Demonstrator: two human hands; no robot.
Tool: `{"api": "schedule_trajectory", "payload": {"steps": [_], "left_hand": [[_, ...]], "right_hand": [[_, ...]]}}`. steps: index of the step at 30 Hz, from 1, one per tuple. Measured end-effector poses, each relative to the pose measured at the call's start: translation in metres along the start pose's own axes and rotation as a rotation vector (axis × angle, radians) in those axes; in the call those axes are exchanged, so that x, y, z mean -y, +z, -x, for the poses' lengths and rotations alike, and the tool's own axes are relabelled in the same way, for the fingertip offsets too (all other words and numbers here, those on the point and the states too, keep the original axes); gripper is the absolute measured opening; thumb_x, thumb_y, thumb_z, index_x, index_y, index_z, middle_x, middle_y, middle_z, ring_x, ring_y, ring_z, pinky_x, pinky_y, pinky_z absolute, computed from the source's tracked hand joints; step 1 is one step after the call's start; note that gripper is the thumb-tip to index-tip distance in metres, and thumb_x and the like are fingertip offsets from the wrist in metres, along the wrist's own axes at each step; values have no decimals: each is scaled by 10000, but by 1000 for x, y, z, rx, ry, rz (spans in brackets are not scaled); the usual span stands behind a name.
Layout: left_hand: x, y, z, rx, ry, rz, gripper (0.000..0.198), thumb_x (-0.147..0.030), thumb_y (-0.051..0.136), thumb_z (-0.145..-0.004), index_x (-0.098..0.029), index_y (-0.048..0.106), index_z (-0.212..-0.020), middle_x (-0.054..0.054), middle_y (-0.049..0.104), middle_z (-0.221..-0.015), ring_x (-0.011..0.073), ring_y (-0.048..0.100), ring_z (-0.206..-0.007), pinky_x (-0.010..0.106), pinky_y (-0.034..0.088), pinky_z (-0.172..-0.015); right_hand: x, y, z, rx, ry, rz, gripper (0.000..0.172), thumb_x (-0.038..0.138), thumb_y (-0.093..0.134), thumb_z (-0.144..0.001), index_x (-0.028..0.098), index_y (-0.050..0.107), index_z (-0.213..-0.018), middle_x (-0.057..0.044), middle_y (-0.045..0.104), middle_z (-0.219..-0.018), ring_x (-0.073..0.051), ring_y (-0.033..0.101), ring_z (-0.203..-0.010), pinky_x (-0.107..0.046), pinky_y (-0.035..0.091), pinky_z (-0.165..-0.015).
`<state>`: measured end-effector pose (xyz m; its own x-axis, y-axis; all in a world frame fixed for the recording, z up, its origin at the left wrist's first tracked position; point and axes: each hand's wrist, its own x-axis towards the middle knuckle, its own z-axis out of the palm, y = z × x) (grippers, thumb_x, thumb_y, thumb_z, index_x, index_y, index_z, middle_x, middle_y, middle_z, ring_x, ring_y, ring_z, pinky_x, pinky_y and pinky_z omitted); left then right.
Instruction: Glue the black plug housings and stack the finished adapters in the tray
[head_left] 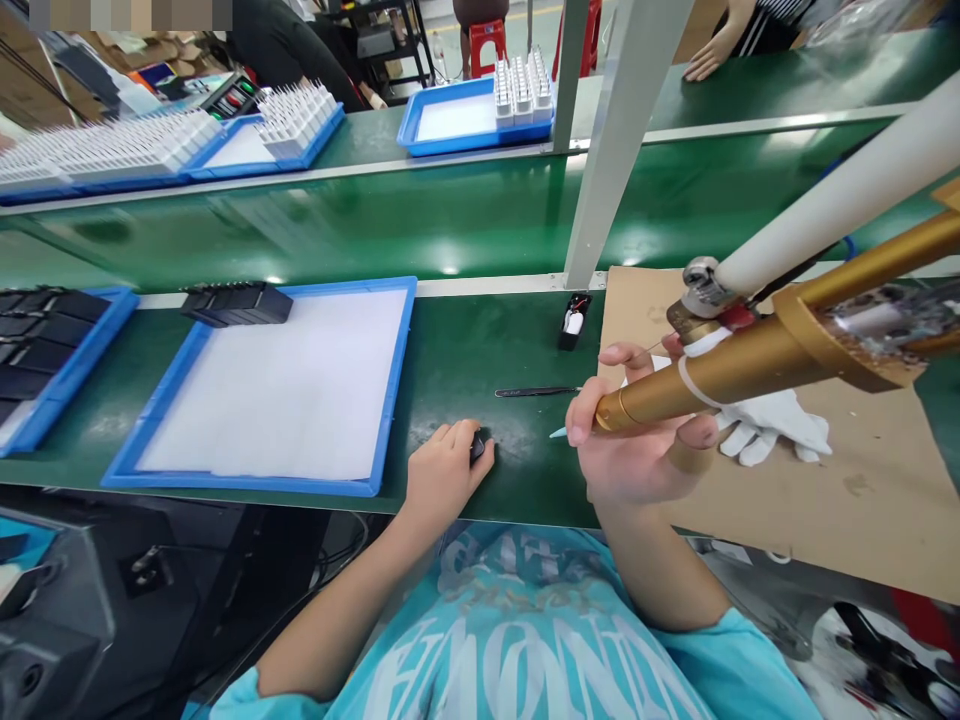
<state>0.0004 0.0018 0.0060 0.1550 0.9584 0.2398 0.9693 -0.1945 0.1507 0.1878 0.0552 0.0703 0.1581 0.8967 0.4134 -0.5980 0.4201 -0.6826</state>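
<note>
On the green bench, my left hand [444, 465] is closed on a small black part [478, 445], mostly hidden by the fingers. My right hand [637, 450] is curled around the front end of a gold-coloured tube tool [720, 375], its palm turned up and some fingers hidden behind the barrel. A thin teal tip [558, 433] shows just beyond the fingers and points left toward my left hand. Dark tweezers [536, 392] lie flat behind the tip. Farther back is a small open black case [574, 322] with a white piece inside.
A blue-rimmed tray [394, 400] with white lining holds several black cases [238, 304] at its back corner. Another tray of black cases [45, 340] stands far left. White gloves [776, 425] lie on cardboard [847, 510]. A metal post [622, 130] rises behind; a co-worker's hand [711, 55] rests beyond.
</note>
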Motion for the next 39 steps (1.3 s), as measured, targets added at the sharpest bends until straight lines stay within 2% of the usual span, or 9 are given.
{"api": "schedule_trajectory", "payload": {"steps": [11,13,16,19,22,24,27,30,39], "left_hand": [[3,5,0,-6,15,98,173,-316,528,-937,-189,585,-1040,51,726,-899,205,677,-814,303,512,-706],[5,1,1,32,29,145,308,-350,552,-931,-182,537,-1188,75,722,-1034,230,670,-900,331,525,-757],[8,-7,1,130,41,282,672,-401,627,-885,-213,310,-1447,103,631,-1281,257,627,-1067,385,523,-885],[15,-18,2,212,28,439,835,-433,661,-857,-269,174,-1516,114,519,-1414,271,550,-1230,430,483,-1006],[25,-26,5,231,-16,592,770,-437,646,-868,-279,232,-1498,119,457,-1475,274,470,-1340,450,430,-1086],[33,-30,7,203,-62,715,636,-416,584,-914,-270,303,-1465,117,473,-1473,262,463,-1356,448,417,-1105],[42,-33,11,94,-176,893,407,-395,441,-986,-241,446,-1363,116,584,-1369,241,541,-1289,440,459,-1071],[44,-32,12,-32,-283,962,338,-402,391,-1001,-207,570,-1211,109,668,-1231,232,615,-1184,423,513,-1010],[24,-18,5,3,-106,749,247,-353,595,-916,-229,685,-1109,59,726,-1142,213,673,-1078,375,544,-965]], "right_hand": [[-3,2,0,-47,-15,34,365,609,501,-840,326,492,-1070,3,608,-1013,-79,538,-363,-249,374,-281],[-3,2,0,-49,-27,22,342,579,506,-845,326,499,-1075,4,608,-1012,-80,545,-369,-245,369,-285],[-3,2,0,-53,-31,31,334,569,511,-841,326,509,-1071,7,609,-1009,-76,540,-364,-242,370,-286],[-4,1,-1,-65,-33,50,347,578,508,-837,331,511,-1080,9,614,-1002,-71,525,-359,-245,382,-286],[-5,1,-1,-67,-46,39,334,557,524,-837,327,525,-1079,3,615,-1000,-77,531,-374,-249,388,-285],[-5,1,-1,-59,-57,24,320,540,530,-841,322,538,-1075,-2,616,-1003,-81,535,-380,-249,381,-282],[-4,0,-1,-43,-60,11,315,530,528,-847,322,545,-1083,-6,619,-1009,-85,542,-384,-249,376,-282],[-3,0,-2,-47,-53,22,310,532,531,-843,321,550,-1070,-7,619,-1008,-88,543,-387,-255,387,-288],[-3,2,-2,-60,-50,84,350,582,524,-827,340,518,-1080,1,600,-990,-73,501,-361,-242,361,-274]]}}
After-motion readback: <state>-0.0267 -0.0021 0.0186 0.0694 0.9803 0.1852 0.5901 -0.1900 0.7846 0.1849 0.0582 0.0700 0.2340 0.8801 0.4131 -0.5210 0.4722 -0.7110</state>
